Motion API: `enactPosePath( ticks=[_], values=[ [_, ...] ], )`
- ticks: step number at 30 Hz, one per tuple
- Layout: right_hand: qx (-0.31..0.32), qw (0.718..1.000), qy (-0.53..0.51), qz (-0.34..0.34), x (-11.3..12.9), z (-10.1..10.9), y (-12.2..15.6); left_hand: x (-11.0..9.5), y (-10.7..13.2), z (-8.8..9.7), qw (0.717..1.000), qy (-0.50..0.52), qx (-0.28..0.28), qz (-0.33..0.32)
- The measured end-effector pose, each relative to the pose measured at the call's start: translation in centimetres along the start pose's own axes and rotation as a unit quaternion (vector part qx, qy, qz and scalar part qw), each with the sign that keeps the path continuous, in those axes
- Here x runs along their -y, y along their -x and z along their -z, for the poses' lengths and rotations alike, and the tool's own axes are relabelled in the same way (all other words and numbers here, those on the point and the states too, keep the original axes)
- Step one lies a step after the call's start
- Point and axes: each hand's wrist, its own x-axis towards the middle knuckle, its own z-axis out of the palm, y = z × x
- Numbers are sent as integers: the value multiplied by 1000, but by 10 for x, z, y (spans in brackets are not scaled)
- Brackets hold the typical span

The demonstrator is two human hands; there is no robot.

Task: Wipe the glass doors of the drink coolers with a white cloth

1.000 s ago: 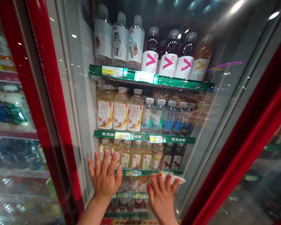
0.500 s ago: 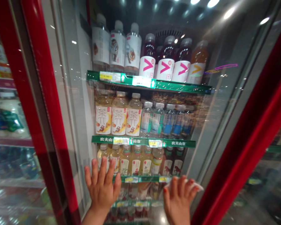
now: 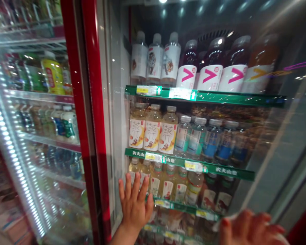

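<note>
My left hand (image 3: 135,209) lies flat against the glass door (image 3: 267,136) of a drinks fridge, with its fingers spread and nothing in it. At the lower right, my right hand (image 3: 247,229) presses a thin white cloth (image 3: 218,224) to the glass. Its fingers are slightly bent and blurred, and most of the cloth is hidden beneath them. Behind the glass near my left hand stands a row of tea bottles (image 3: 167,187). Dark bottles (image 3: 223,200) with white labels stand behind the glass above my right hand.
Green-edged shelves (image 3: 229,97) hold several drink bottles behind the glass. A red door frame (image 3: 91,85) runs down the left side. Beyond it is another lit fridge (image 3: 33,136) with bottles. Part of a red frame (image 3: 303,224) shows at the lower right.
The view has swung left, so more of the left-hand fridge shows. My right hand has moved with the cloth to the right and lower, away from my left hand, which stays spread on the glass.
</note>
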Motion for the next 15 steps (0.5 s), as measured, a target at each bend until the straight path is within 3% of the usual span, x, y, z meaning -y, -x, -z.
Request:
enactPosePath(
  ticks=[2,5,7,9,11,12,15],
  values=[
    [-11,998,-6,-64,-9,6,-39,-1,-1,0,1000,-2,-7,-1],
    [-27,1000,8,-8,34,1,-66,-2,-1,-1,1000,0,-9,3],
    [-7,996,24,91,70,-9,-43,-1,0,0,1000,2,-7,2],
    [18,981,35,190,82,-14,-4,-1,0,0,1000,-1,-7,0],
    [29,976,39,214,67,-12,25,0,2,0,1000,-4,-6,1],
    [30,981,37,187,52,-8,30,1,2,0,1000,-4,-4,2],
    [32,999,16,25,16,4,0,3,5,-1,1000,-10,-1,-6]
  ],
)
